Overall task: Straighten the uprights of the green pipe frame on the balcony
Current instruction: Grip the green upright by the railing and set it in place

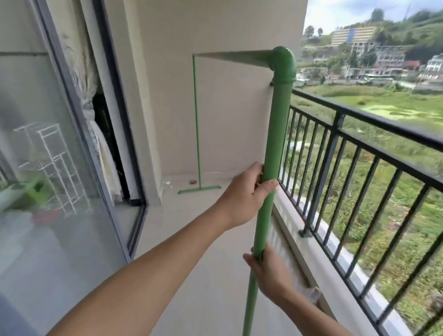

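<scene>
The green pipe frame spans the balcony from centre frame to the far wall. I hold its near upright for leverage: left hand at centre, fingers wrapped round it; right hand lower, fingers curled behind.

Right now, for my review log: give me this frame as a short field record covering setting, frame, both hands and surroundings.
setting: balcony with a black railing on the right and a glass sliding door on the left
near upright: green pipe, elbow joint on top
far upright: thin, stands by the end wall on a floor foot
left hand: grip closed around near upright, higher
right hand: grip closed around the same pipe, lower
</scene>
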The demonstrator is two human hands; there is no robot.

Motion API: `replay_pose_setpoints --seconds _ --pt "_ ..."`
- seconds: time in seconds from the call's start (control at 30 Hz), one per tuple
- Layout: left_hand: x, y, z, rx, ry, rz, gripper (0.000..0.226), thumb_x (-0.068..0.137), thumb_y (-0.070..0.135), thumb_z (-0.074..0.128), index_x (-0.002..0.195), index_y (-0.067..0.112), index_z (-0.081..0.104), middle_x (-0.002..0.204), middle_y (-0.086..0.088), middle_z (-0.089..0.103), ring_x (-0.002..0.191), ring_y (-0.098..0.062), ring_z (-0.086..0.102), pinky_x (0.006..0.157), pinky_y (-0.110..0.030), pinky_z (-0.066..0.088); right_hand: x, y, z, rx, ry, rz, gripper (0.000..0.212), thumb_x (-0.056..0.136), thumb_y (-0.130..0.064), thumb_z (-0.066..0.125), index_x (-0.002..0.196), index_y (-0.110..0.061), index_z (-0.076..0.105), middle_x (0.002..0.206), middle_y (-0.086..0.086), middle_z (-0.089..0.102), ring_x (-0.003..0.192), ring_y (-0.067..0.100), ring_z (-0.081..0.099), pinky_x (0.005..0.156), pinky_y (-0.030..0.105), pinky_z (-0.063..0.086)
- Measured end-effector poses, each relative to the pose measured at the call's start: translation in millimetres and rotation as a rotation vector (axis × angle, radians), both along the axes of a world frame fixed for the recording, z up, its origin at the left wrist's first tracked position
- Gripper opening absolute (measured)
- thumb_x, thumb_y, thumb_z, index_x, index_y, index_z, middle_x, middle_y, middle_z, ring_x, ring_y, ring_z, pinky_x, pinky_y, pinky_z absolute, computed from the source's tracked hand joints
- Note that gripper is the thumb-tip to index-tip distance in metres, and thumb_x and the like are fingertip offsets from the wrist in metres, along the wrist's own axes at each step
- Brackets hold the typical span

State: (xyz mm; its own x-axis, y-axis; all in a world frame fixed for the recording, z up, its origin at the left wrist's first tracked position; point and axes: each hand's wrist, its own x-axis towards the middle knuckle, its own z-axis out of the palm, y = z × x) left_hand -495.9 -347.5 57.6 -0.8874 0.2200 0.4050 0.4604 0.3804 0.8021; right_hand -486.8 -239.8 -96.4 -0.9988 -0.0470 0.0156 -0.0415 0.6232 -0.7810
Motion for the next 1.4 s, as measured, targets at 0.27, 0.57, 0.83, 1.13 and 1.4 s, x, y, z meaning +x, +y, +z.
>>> replay_pose_setpoints --seconds 0.27,0.57,0.83,1.13,1.4 --pt "-77 41 2 -0.001 -0.031 0.124 0.007 0.085 0.036 0.048 0.079 0.033 0.045 0.093 -0.026 0.066 0.084 -0.042 0.062 0.073 -0.055 0.050 -79 28 7 -0.020 -0.050 -0.030 0.033 0.090 -0.031 0.061 0.107 -0.004 0.052 0.099 0.014 0.067 0.088 0.033 0.064 0.076 0.040 0.051" --pt "-175 60 2 -0.017 -0.036 0.038 0.006 0.088 0.031 0.049 0.084 0.029 0.046 0.088 -0.015 0.063 0.088 -0.038 0.063 0.080 -0.056 0.051 -172 43 8 -0.063 -0.091 -0.111 0.024 0.091 -0.023 0.060 0.100 -0.005 0.048 0.074 0.001 0.052 0.061 0.017 0.050 0.057 0.033 0.041" --pt "-247 121 2 -0.057 0.006 -0.220 0.017 0.090 0.028 0.055 0.100 0.015 0.053 0.091 -0.011 0.065 0.086 -0.030 0.064 0.080 -0.048 0.055 -215 111 7 0.007 -0.074 -0.224 0.022 0.089 -0.028 0.062 0.098 -0.013 0.049 0.087 0.005 0.062 0.077 0.024 0.060 0.066 0.036 0.046" --pt "-277 240 1 -0.056 0.072 -0.391 0.024 0.090 0.029 0.056 0.103 0.008 0.053 0.075 0.006 0.050 0.068 -0.011 0.052 0.062 -0.024 0.046 -218 213 15 0.072 -0.090 -0.430 0.024 0.090 -0.025 0.063 0.106 -0.009 0.055 0.098 0.007 0.069 0.090 0.027 0.067 0.085 0.046 0.057" --pt "-295 315 14 -0.120 0.003 -0.391 0.028 0.090 0.030 0.055 0.108 0.009 0.052 0.099 -0.012 0.063 0.089 -0.026 0.062 0.081 -0.041 0.054 -240 282 18 0.101 -0.046 -0.560 0.022 0.092 -0.024 0.062 0.108 -0.012 0.054 0.098 0.006 0.068 0.080 0.020 0.062 0.069 0.029 0.049"
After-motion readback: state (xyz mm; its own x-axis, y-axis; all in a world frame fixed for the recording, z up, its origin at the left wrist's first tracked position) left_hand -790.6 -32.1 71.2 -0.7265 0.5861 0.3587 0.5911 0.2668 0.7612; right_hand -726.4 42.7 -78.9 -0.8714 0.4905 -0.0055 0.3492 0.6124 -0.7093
